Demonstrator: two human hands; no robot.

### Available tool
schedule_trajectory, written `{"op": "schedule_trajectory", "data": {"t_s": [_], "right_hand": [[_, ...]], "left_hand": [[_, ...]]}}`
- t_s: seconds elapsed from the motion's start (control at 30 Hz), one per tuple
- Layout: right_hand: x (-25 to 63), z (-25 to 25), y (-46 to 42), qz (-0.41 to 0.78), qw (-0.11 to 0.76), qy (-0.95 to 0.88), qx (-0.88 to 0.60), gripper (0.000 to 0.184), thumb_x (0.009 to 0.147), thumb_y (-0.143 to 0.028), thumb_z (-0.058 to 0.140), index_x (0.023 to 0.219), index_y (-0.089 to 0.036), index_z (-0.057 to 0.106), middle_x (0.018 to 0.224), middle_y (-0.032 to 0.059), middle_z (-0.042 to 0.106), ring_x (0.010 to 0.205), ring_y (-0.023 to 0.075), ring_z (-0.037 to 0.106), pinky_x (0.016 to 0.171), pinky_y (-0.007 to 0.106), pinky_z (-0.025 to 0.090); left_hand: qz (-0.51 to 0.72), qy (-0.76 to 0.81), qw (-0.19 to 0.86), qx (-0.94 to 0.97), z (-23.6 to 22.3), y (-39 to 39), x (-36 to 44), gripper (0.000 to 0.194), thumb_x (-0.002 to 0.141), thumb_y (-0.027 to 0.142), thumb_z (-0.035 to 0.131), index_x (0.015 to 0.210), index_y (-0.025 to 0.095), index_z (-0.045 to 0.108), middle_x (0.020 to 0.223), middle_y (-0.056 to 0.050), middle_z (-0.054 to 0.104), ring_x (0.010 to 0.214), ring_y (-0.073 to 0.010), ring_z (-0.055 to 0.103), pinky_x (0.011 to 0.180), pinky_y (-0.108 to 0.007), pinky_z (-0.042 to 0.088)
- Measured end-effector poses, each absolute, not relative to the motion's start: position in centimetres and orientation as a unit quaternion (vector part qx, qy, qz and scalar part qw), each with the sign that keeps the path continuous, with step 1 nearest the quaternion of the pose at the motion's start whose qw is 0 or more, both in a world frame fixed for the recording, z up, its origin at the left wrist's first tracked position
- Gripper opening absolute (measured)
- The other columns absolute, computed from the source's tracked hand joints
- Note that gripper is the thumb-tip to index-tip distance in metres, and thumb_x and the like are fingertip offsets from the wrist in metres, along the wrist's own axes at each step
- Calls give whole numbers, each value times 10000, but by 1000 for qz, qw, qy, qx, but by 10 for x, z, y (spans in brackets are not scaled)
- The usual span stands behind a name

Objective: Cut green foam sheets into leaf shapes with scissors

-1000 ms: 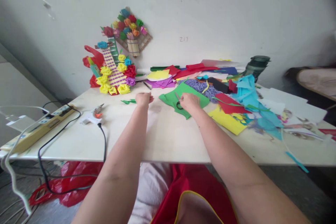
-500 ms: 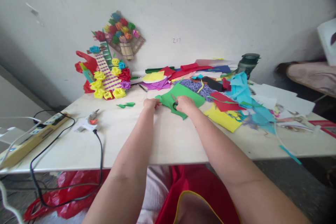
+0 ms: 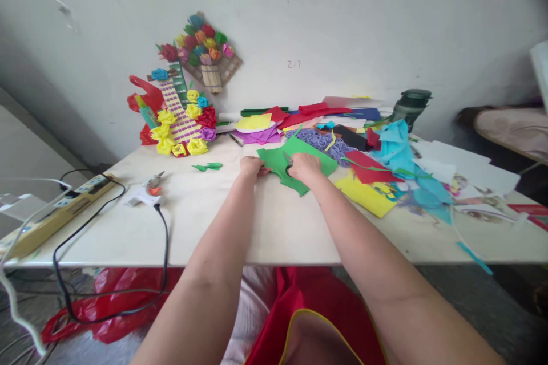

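Note:
A sheet of green paper (image 3: 319,163) with a ragged, cut edge lies at the middle of the table. My left hand (image 3: 253,166) pinches its left edge. In my right hand (image 3: 305,167) is a pair of scissors (image 3: 289,169) with dark handles, its fingers wrapped round them. The blades point up and left over the green sheet; how far apart they are is too small to tell. Small cut green pieces (image 3: 208,166) lie to the left of my left hand.
Left are a glue gun (image 3: 145,196) with a black cord and a power strip (image 3: 64,214). Paper flowers (image 3: 197,146) decorate a model behind. Purple yarn (image 3: 314,141), yellow paper (image 3: 365,194), red paper (image 3: 368,165) and blue scraps (image 3: 394,142) lie right, with a dark bottle (image 3: 411,107) behind.
The whole view has shifted slightly, so things appear a little further right. Both hands keep their grips on the green paper and the scissors.

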State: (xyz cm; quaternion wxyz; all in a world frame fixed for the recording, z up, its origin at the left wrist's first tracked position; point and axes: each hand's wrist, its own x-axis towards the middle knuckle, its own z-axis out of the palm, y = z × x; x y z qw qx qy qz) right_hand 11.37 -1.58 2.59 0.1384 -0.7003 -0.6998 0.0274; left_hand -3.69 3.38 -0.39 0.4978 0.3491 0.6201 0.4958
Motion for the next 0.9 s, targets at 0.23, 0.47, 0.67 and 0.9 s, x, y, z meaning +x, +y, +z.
{"op": "schedule_trajectory", "data": {"t_s": [0.23, 0.47, 0.67, 0.9], "right_hand": [[126, 21, -1, 134, 271, -649, -698, 396, 592, -198, 652, 987, -218, 682, 905, 58, 706, 868, 226, 646, 688, 295, 467], [111, 17, -1, 403, 492, -551, -540, 439, 636, -67, 635, 1069, -133, 599, 610, -14, 621, 511, 136, 606, 393, 197, 363], [103, 20, -5, 484, 547, -502, -463, 382, 553, -278, 815, 848, -116, 636, 527, -43, 576, 394, 56, 474, 413, 188, 387], [108, 25, -15, 488, 473, -567, -466, 412, 642, -521, 715, 721, -127, 625, 535, -4, 598, 406, 54, 486, 394, 165, 345]], "left_hand": [[554, 544, 527, 347, -8, 26, -41, 174, 750, 36, 552, 755, 168, 439, 510, 2, 562, 489, -165, 633, 508, -258, 520], [650, 444, 546, 288, -9, 23, -42, 181, 769, 64, 522, 674, 168, 407, 527, 9, 541, 561, -135, 650, 569, -216, 524], [684, 415, 563, 207, -6, 23, -37, 114, 718, 57, 499, 676, 151, 451, 514, 37, 476, 538, -107, 619, 563, -197, 509], [572, 470, 607, 288, 3, 16, -41, 51, 687, 101, 512, 693, 148, 492, 447, 11, 476, 397, -110, 523, 362, -171, 351]]}}
